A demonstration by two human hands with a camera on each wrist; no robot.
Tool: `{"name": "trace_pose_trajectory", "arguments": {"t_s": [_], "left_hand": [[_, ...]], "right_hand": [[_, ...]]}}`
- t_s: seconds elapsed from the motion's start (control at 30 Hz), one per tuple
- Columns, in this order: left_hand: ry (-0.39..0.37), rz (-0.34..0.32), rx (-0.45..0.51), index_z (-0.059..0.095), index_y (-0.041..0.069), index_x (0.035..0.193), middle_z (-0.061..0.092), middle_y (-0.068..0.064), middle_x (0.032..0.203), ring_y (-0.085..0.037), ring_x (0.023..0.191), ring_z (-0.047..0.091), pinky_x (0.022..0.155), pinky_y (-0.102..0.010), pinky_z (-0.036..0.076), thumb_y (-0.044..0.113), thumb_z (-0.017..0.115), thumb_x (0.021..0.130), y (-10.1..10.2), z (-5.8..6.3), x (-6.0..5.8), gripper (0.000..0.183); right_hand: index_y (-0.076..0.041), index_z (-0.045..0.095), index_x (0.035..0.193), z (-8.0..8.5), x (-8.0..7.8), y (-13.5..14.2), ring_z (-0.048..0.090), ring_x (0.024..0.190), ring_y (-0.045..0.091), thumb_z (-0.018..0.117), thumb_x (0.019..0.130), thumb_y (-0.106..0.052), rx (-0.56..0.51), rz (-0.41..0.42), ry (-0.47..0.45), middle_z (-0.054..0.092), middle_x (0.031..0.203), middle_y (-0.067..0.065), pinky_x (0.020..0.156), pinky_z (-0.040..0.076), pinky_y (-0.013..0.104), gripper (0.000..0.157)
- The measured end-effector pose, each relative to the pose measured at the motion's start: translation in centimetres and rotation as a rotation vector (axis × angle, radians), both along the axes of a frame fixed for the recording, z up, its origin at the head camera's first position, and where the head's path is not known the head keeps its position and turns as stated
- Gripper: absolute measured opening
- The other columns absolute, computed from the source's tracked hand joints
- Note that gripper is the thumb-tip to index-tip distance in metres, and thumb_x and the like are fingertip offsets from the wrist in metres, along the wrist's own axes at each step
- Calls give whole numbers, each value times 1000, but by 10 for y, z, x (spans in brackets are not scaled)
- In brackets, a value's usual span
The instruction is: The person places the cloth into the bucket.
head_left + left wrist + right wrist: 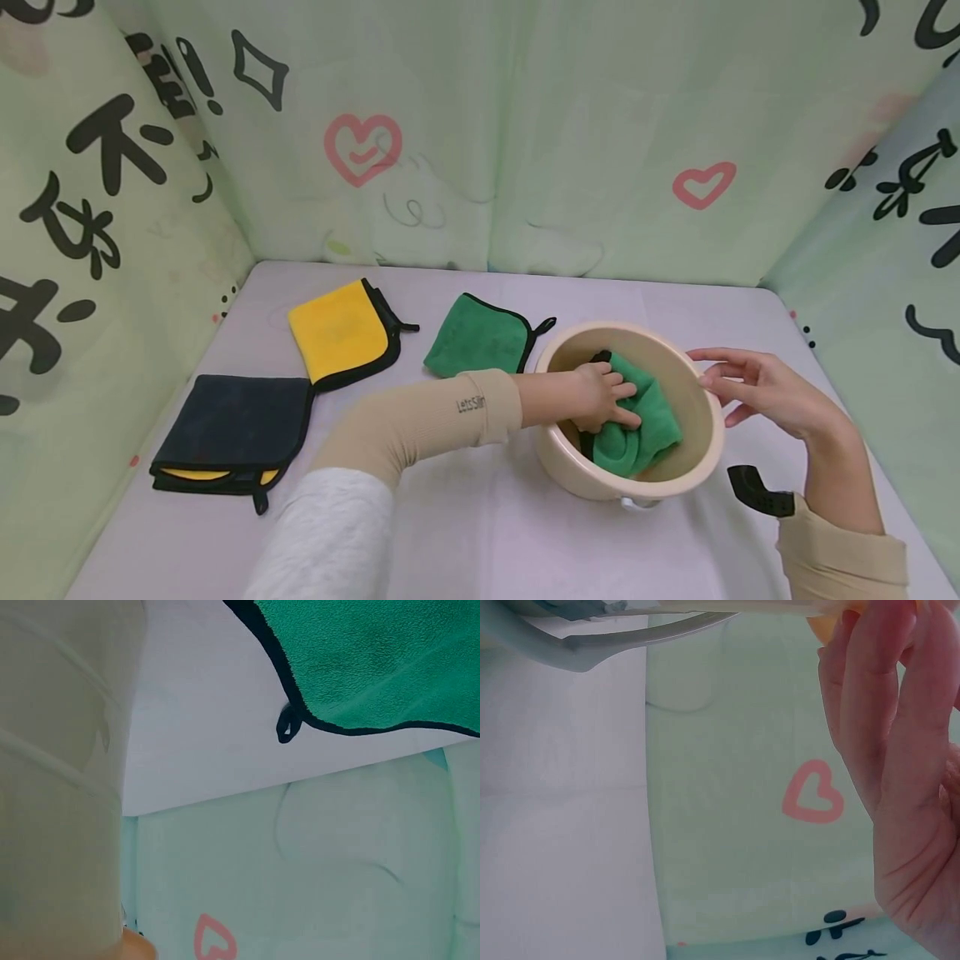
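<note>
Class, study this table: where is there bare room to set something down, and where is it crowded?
The widest bare patch of table lies before the bucket, right of the left sleeve. A slimmer strip separates bucket and back curtain. Crowded: left, where dark cloth and yellow cloth meet; and the bucket, left hand on green cloth inside, right hand at its edge.

A crumpled green cloth [648,421] is touched by the left hand [602,397] inside a cream bucket [677,375], its rim met by the right hand's [765,393] fingers. Leftward of both hands, 3 folded cloths are laid: green [480,337], yellow [341,325] and dark [232,421].
</note>
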State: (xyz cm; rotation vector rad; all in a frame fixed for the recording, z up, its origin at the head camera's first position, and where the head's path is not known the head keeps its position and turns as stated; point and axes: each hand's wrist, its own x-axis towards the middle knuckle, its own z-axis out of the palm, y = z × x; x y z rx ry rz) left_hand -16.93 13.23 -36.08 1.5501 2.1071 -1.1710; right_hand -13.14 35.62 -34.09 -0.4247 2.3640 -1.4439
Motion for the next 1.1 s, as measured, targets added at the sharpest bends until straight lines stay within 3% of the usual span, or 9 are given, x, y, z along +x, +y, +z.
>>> {"name": "trace_pose_trajectory", "arguments": {"t_s": [0.33, 0.63, 0.97, 1.1], "left_hand": [[-39, 54, 10, 5, 49, 138, -1, 10, 152, -9, 132, 14, 106, -28, 15, 44, 24, 98, -4, 0, 3, 45], [-43, 34, 34, 8, 47, 137, 3, 9, 150, -10, 129, 17, 107, -29, 16, 44, 29, 97, -2, -2, 0, 46], [-10, -12, 153, 14, 48, 134, 11, 8, 143, -9, 124, 24, 103, -28, 23, 53, 37, 92, -6, 3, -4, 48], [-39, -30, 280, 19, 44, 135, 17, 5, 142, -12, 121, 29, 96, -27, 29, 49, 41, 92, -13, 11, -8, 49]], "right_hand": [[-26, 52, 119, 0, -1, 0, 63, 76, 12, 50, 91, 0, 6, -1, -1, 64, 86, 2, 53, 53, 38, 39], [-26, 52, 119, 0, 0, -1, 63, 74, 13, 50, 91, -1, 21, -14, 8, 64, 85, 2, 53, 53, 38, 38], [-29, 52, 118, 0, 1, -1, 63, 74, 13, 51, 91, -1, 20, -22, 5, 64, 85, 1, 53, 53, 38, 39], [-29, 52, 118, 0, 1, -1, 64, 73, 14, 50, 91, -1, 21, -19, 8, 64, 86, 1, 52, 53, 37, 39]]}}
